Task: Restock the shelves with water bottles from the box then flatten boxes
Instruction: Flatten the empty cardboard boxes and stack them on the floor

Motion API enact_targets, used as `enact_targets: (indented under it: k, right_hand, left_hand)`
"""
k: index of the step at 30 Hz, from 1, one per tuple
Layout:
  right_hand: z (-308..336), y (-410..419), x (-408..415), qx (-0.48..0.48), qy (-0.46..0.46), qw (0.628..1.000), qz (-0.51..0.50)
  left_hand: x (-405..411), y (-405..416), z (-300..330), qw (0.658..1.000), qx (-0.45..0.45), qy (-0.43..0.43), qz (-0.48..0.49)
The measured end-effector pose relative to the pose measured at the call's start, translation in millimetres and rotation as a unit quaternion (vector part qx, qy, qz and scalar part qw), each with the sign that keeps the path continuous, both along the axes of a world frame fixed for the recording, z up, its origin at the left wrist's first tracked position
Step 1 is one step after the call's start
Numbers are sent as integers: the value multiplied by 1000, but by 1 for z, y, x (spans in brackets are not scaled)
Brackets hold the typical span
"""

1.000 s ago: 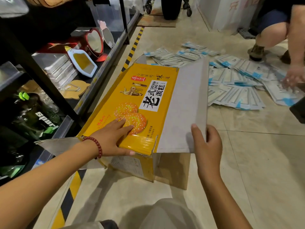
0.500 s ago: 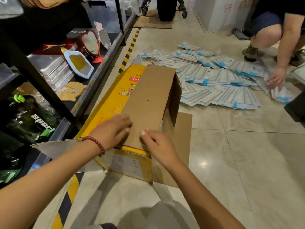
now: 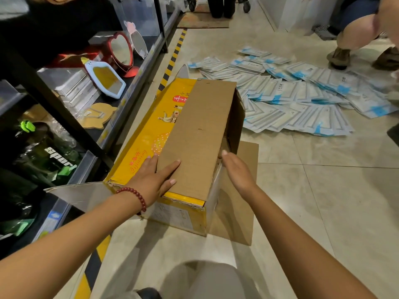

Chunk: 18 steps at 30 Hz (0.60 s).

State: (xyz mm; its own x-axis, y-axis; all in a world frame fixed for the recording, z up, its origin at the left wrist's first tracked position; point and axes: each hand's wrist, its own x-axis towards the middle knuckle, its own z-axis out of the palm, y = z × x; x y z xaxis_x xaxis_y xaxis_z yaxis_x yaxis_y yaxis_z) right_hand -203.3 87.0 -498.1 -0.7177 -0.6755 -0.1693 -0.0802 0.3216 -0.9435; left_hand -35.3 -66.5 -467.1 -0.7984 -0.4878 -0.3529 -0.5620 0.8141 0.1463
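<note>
A yellow printed cardboard box [image 3: 149,134] lies on its side on the tiled floor beside the shelf. A long brown flap [image 3: 200,130] is folded over its top. My left hand [image 3: 154,180], with a red bead bracelet on the wrist, presses flat on the box top and the flap's near edge, fingers straight. My right hand [image 3: 236,169] is at the box's open right side, fingers straight, just off the flap's edge. Another brown flap [image 3: 241,203] lies on the floor under that hand. No water bottles are in sight.
A black shelf unit [image 3: 71,117] on the left holds mirrors [image 3: 105,79], boxed goods and dark green bags. Many white-and-blue packets [image 3: 291,93] are spread on the floor behind the box. A crouching person [image 3: 354,39] is at the top right. Yellow-black floor tape [image 3: 172,59] runs along the shelf.
The long flap went from standing open to folded over the box top. My right hand left the flap and moved to the box's right side; my left hand slid onto the flap.
</note>
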Motion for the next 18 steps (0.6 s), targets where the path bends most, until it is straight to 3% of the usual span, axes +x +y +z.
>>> enact_targets:
  k: [4, 8, 11, 13, 15, 18]
  right_hand:
    - [-11, 36, -3, 25, 34, 995, -88]
    - [-13, 79, -9, 136, 46, 986, -89]
    - [-7, 105, -16, 224, -65, 972, 36]
    - [-2, 114, -16, 310, -176, 918, 173]
    - [-3, 112, -16, 367, -186, 879, 240]
    - [-3, 88, -19, 308, -82, 935, 155]
  left_hand:
    - [0, 0, -2, 1000, 11, 13, 9]
    - [-2, 0, -2, 1000, 10, 21, 17]
    - [-4, 1, -2, 999, 15, 24, 19]
    - [-5, 3, -2, 1000, 10, 22, 20]
    - [-7, 4, -1, 1000, 4, 19, 18]
    - [-8, 4, 3, 1000, 17, 15, 20]
